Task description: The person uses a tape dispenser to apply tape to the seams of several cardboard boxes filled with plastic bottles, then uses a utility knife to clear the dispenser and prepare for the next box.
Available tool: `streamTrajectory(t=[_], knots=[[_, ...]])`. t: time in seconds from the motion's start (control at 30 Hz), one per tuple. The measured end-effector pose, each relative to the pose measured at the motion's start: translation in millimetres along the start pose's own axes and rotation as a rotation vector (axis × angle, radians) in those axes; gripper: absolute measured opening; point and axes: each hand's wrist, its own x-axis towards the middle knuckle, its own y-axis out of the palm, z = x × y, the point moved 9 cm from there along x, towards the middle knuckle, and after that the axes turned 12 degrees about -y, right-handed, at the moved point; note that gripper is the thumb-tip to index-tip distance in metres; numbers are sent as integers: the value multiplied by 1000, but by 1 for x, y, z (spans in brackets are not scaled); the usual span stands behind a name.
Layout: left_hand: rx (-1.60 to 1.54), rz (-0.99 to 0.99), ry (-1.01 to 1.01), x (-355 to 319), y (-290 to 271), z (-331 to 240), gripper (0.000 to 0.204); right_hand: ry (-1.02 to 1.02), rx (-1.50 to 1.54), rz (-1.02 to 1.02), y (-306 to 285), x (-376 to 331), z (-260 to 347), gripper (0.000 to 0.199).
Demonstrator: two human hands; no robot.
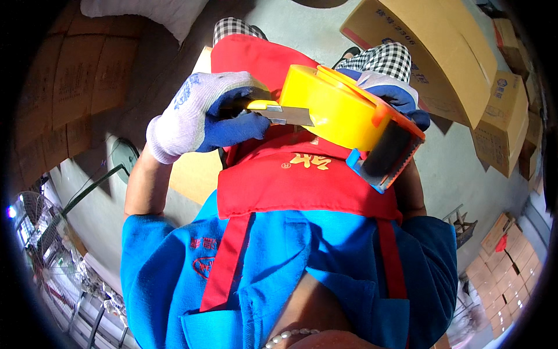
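Right now both gloved hands are up close to the person's chest, working on a yellow tape dispenser (349,113) held over a red apron (302,174). The left hand (203,113), in a white and blue glove, has its fingers curled shut around a small yellow utility knife (279,110), whose short grey blade points right and lies against the side of the dispenser. The right hand (389,90), in a similar glove, sits on the far side of the dispenser; only its knuckles and fingertips show past the yellow body, so it seems to be gripping it, but I cannot tell how the fingers close.

As a judgement, the work is at an early or middle stage: the blade is at the dispenser's side, yet no loose tape end, cut strip or freed piece shows anywhere, so whatever is to be cut or pried looks not yet done. The dark roller at the near right end, inside an orange and blue frame, carries no visible tape across it.

Much is hard to read. The blade tip is partly lost against the yellow plastic, so whether it is under something or just resting there is unclear. The roll inside the dispenser is hidden. Cardboard boxes (442,52) lie on the grey floor at the far right, bent by the lens, and more are stacked at the near right edge. A fan (35,232) at the left is blurred.
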Motion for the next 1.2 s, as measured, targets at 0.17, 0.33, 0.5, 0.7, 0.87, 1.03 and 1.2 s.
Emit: streamTrajectory(t=[0.17, 0.33, 0.5, 0.7, 0.87, 1.03, 1.2], knots=[[-48, 49, -6, -3, 9, 1, 32, 227, 354, -172, -12, -64, -53, 54], [-44, 82, 25, -4, 18, 7, 32, 266, 875, -524, 26, -66, -53, 60], [-10, 122, 70, -3, 23, 6, 34, 345, 739, -399, 26, -69, -62, 56], [153, 141, 163, -11, 38, -8, 38, 341, 36, 36, 36, -8, -14, 47], [-315, 123, 17, -14, 21, -1, 44, 149, 17, -109, 26, 14, 17, 44], [-652, -227, -455, -36, 10, 59, 30, 62, -210, -95, 22, 25, 40, 45], [-313, -372, -220, -19, 27, 12, 37, -45, -452, -41, 24, 34, 61, 46]])
